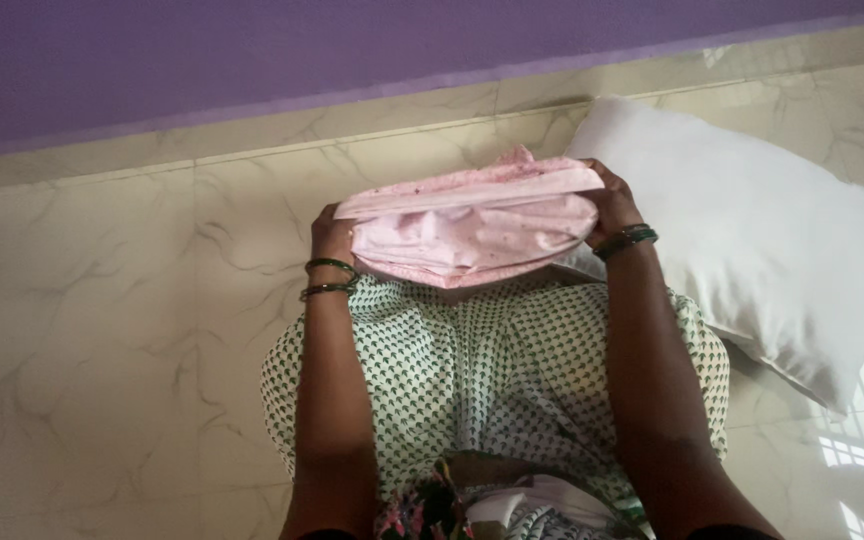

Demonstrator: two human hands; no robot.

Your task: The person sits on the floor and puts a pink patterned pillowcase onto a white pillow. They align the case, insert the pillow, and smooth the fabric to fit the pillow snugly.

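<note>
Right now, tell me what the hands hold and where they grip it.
A folded pink cloth: left hand grips its left end, right hand its right end.

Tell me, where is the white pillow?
In the head view the white pillow lies on the marble floor at the right, just beyond the right hand holding the folded pink cloth.

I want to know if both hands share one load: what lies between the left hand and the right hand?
The head view shows a folded pink cloth spanning from left hand to right hand.
</note>
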